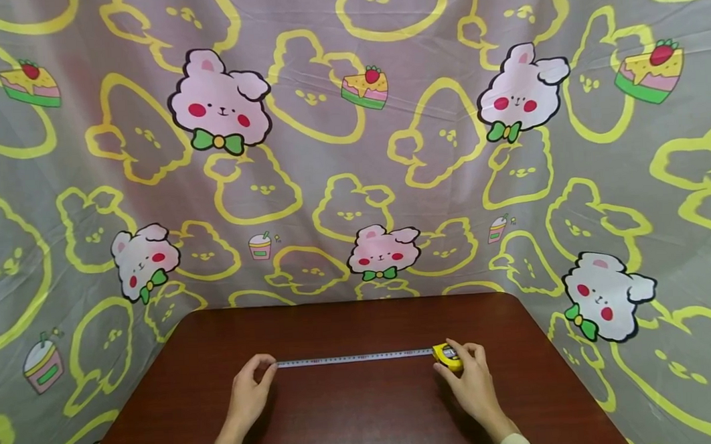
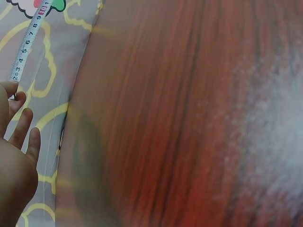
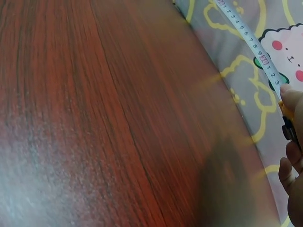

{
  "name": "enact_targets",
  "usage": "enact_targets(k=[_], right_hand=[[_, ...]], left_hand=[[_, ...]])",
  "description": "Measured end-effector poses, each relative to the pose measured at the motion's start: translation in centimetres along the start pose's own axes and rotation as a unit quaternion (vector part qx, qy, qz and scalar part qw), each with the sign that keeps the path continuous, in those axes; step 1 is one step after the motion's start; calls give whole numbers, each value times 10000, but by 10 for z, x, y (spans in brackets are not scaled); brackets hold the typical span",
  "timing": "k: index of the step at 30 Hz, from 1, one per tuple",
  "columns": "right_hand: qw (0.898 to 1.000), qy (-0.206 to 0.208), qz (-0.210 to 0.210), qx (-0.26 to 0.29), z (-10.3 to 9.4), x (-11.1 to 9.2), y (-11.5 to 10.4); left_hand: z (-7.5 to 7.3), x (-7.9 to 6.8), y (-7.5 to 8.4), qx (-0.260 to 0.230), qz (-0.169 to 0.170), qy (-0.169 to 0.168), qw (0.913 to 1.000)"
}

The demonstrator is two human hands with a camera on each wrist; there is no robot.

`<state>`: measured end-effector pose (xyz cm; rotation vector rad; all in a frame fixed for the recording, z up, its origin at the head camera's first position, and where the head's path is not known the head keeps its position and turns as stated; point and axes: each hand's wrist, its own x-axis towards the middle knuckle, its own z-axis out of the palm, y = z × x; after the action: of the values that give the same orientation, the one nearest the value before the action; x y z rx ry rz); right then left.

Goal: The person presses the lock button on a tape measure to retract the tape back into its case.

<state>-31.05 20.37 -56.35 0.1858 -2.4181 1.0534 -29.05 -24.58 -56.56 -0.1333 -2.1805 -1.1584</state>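
Observation:
A yellow tape measure with black parts sits in my right hand, gripped between thumb and fingers. Its white blade is drawn out straight to the left, nearly level across the head view. At the blade's free end, my left hand pinches the tip between thumb and forefinger. In the left wrist view the blade shows low numbers by the left fingertips, the other fingers spread loosely. The right wrist view has the blade running into the case beside the right thumb; most of the case is hidden.
Below the hands lies a dark red-brown wooden table with rounded far corners. A grey curtain printed with rabbits, cakes and cups hangs behind the table and along both sides. Shadows of the hands fall on the tabletop.

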Motion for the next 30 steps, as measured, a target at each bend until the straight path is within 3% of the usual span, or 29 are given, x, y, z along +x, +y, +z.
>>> enact_targets(k=[30], right_hand=[[9999, -46, 149, 52, 15, -4, -13]], left_hand=[[17, 1, 6, -108, 11, -195, 9998]])
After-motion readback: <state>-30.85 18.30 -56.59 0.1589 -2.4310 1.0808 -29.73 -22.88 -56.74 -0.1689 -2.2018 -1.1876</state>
